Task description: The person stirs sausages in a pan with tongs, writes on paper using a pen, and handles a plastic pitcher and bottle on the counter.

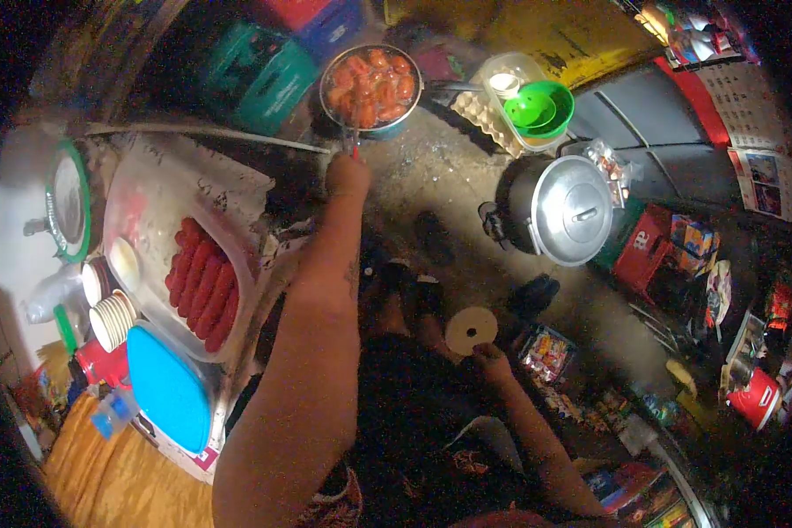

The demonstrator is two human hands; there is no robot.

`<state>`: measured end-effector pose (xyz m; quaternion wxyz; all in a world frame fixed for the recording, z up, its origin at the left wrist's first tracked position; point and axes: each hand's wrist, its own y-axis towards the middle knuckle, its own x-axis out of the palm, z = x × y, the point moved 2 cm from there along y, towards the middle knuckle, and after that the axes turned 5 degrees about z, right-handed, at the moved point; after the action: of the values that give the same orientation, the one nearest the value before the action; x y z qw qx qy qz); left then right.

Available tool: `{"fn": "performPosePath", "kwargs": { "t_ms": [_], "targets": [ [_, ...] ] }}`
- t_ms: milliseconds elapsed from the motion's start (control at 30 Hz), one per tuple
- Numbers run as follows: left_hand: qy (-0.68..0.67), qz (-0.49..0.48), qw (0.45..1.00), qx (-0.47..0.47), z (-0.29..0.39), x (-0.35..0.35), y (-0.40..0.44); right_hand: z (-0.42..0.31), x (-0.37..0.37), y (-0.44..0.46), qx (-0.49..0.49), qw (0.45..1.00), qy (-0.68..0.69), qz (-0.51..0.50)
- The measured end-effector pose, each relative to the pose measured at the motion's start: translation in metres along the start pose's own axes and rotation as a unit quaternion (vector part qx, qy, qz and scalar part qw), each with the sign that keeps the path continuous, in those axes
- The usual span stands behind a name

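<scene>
Holding | left hand [348, 174]: utensil [355, 143] over pan rim [421, 86] | right hand [491, 361]: disc [459, 326] | open floor [414, 185]

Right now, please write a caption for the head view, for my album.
Left hand holds a utensil at a pan of orange-red food pieces; right hand holds a pale round disc.

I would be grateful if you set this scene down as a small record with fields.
Left hand: grips a red-handled metal utensil, exact type unclear
Round metal pan: beyond that hand, filled with orange-red food pieces
Right hand: holds a flat, pale round disc with a dark centre
Left side: translucent plastic tub with long red pieces; bright blue lid-like piece
Right side: large dark pot, silver lid on top
Upper right: green plastic bowls
</scene>
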<state>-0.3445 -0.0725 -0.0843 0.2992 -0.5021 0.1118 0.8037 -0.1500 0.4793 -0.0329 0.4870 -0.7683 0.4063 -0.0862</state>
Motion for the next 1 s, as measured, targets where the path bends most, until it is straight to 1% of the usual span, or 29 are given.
{"fn": "performPosePath", "kwargs": {
  "t_ms": [33, 100, 200, 300, 400, 467, 500, 600, 700, 800, 900, 1000],
  "targets": [
    [0.001, -0.009, 1.0, 0.009, 0.004, -0.004, -0.002, 0.003, 0.001, 0.003, -0.012, 1.0, -0.003, -0.001],
    [0.004, -0.078, 0.996, -0.034, 0.017, -0.017, -0.011, 0.008, 0.003, 0.006, -0.036, 0.999, -0.008, -0.004],
    [0.03, -0.067, 0.995, -0.066, 0.034, -0.029, -0.017, -0.005, 0.003, 0.005, -0.025, 0.995, -0.091, 0.011],
    [0.024, -0.051, 0.996, -0.073, 0.038, -0.032, -0.02, -0.008, 0.004, 0.001, 0.078, 0.995, -0.064, 0.015],
    [-0.011, -0.053, 0.997, -0.048, 0.033, -0.029, -0.017, 0.006, 0.008, 0.005, 0.061, 0.994, -0.086, 0.031],
    [0.004, -0.035, 0.998, -0.053, 0.023, -0.02, -0.017, 0.019, 0.01, 0.008, 0.055, 0.995, -0.077, 0.036],
    [0.012, -0.026, 0.998, -0.056, 0.022, -0.02, -0.018, 0.013, 0.011, 0.007, 0.052, 0.995, -0.072, 0.039],
    [-0.038, -0.05, 0.996, -0.06, 0.014, -0.02, -0.021, 0.001, 0.012, 0.001, 0.05, 0.998, -0.028, 0.035],
    [-0.075, 0.006, 0.992, -0.103, 0.004, -0.013, -0.022, -0.001, 0.014, 0.002, 0.068, 0.997, -0.005, 0.039],
    [0.001, -0.024, 0.996, -0.083, -0.004, -0.008, -0.015, -0.006, 0.015, -0.001, 0.032, 0.998, -0.017, 0.042],
    [0.009, -0.017, 0.994, -0.105, -0.004, -0.01, -0.016, -0.013, 0.014, -0.002, 0.007, 0.995, -0.098, 0.019],
    [0.111, -0.071, 0.991, -0.026, -0.003, -0.011, -0.008, -0.007, 0.014, -0.003, -0.026, 0.994, -0.105, 0.024]
  ]
}}
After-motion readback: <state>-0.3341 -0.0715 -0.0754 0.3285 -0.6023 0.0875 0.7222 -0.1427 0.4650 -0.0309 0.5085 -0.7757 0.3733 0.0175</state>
